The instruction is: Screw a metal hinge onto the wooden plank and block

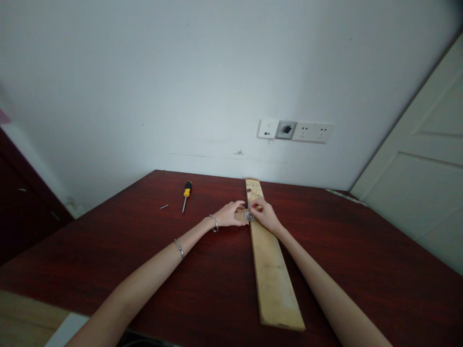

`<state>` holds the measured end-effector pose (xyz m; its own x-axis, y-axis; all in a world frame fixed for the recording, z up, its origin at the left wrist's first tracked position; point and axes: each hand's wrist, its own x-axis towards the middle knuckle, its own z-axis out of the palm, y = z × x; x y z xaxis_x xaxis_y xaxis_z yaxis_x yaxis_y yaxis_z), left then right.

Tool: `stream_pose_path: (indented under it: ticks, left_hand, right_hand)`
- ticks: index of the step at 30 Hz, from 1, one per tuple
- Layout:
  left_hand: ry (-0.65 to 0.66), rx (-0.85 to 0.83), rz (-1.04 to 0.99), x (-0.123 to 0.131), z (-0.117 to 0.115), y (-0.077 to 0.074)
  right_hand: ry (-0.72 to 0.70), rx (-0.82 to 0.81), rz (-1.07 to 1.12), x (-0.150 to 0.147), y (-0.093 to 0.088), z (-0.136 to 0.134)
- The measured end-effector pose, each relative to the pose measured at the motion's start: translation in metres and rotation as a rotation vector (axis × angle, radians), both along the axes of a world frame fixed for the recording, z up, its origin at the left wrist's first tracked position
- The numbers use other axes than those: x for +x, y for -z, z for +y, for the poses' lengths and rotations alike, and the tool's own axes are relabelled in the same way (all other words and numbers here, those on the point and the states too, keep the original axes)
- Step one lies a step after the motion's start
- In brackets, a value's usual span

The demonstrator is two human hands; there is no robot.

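A long pale wooden board (272,267) lies lengthwise on the dark red table. Against its left edge sits a small wooden block (239,215), partly covered by my left hand (228,214), whose fingers and thumb are wrapped round it. A small metal hinge (250,216) spans the seam between block and board. Over the hinge's right leaf, my right hand (265,214) rests on the board with its fingertips pinched together. Whatever is between those fingertips is too small to make out.
To the left lie a yellow-and-black screwdriver (186,193) and a thin metal screw or nail (164,206). The table (202,279) meets a white wall behind, which carries a row of sockets (294,130). A white panelled door (427,159) stands on the right.
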<state>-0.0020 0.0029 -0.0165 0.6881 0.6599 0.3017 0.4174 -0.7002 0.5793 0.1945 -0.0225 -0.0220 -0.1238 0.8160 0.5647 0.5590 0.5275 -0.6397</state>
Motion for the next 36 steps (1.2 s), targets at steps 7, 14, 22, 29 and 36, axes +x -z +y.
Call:
stream_pose_path:
  ticks: [7,14,22,29,36]
  left_hand:
    - [-0.005,0.013,0.015,-0.0002,0.0001,-0.0004]
    - [-0.004,0.023,-0.001,-0.0003,0.0004,0.0003]
    - [-0.004,0.039,0.022,-0.0005,0.0004,-0.0003]
    - [-0.002,0.032,0.024,-0.0005,0.0008,-0.0008]
    - [-0.004,0.020,0.012,-0.0005,0.0002,-0.0013]
  right_hand:
    - [0.000,0.008,-0.005,0.0001,-0.0008,-0.0005]
    - [0.004,0.013,-0.017,-0.0002,-0.0008,-0.0006]
    - [0.009,0.018,-0.032,-0.0009,-0.0015,-0.0013]
    - [-0.019,0.002,-0.041,-0.0024,-0.0034,-0.0035]
    - [-0.033,-0.008,-0.032,-0.0024,-0.0025,-0.0035]
